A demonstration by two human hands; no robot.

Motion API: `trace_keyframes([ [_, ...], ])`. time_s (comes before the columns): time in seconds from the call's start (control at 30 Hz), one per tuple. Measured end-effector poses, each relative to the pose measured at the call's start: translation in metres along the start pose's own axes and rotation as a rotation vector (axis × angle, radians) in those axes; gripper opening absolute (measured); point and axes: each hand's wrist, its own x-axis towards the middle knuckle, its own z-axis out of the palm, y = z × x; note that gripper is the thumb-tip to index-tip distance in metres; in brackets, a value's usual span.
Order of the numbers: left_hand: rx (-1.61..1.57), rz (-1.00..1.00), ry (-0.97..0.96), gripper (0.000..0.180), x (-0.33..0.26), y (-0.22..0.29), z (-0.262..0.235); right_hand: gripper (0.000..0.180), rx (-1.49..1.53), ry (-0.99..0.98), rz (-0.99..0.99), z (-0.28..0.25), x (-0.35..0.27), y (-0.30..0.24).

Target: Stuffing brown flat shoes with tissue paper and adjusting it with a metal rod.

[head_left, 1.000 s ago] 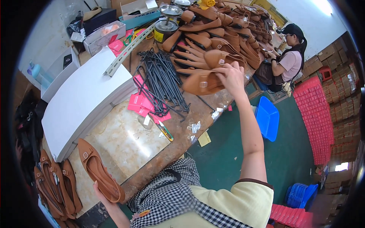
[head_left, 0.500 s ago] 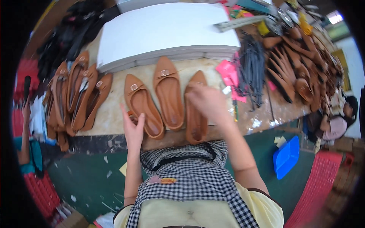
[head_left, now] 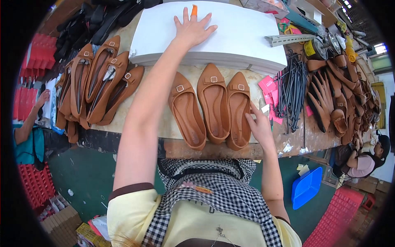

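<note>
My left hand (head_left: 192, 31) lies with fingers spread on a stack of large white paper sheets (head_left: 230, 31). An orange finger cot (head_left: 194, 11) covers one fingertip. Three brown pointed flat shoes with square buckles stand side by side, toes away from me: a left shoe (head_left: 187, 109), a middle shoe (head_left: 212, 103) and a right shoe (head_left: 238, 109). My right hand (head_left: 260, 125) grips the outer side of the right shoe, thumb at its rim and fingers along the outside. Part of the left shoe's toe is behind my left forearm.
Brown shoes (head_left: 98, 82) cluster on the left of the table; a pile of brown shoes (head_left: 329, 96) lies right. Black hooked rods (head_left: 293, 90), pink cards (head_left: 269, 90) and a metal strip (head_left: 288, 40) lie nearby. A blue dustpan (head_left: 306, 189) is on the floor; people sit on both sides.
My left hand has left the left shoe and reached forward onto the paper stack. My right hand has moved from over the right shoe to its outer side; the shoes are closer together.
</note>
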Motion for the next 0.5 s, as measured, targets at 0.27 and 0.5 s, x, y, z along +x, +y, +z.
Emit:
trace_keyframes([
  [0.27,-0.342,0.120,0.000,0.025,-0.020,0.048,-0.023,0.069,0.595,0.265,-0.109,-0.028,-0.033,-0.026],
  [0.5,-1.237,0.523,-0.021,0.022,-0.188,0.116,-0.131,0.077,1.260,-0.213,0.028,-0.021,-0.053,-0.065],
])
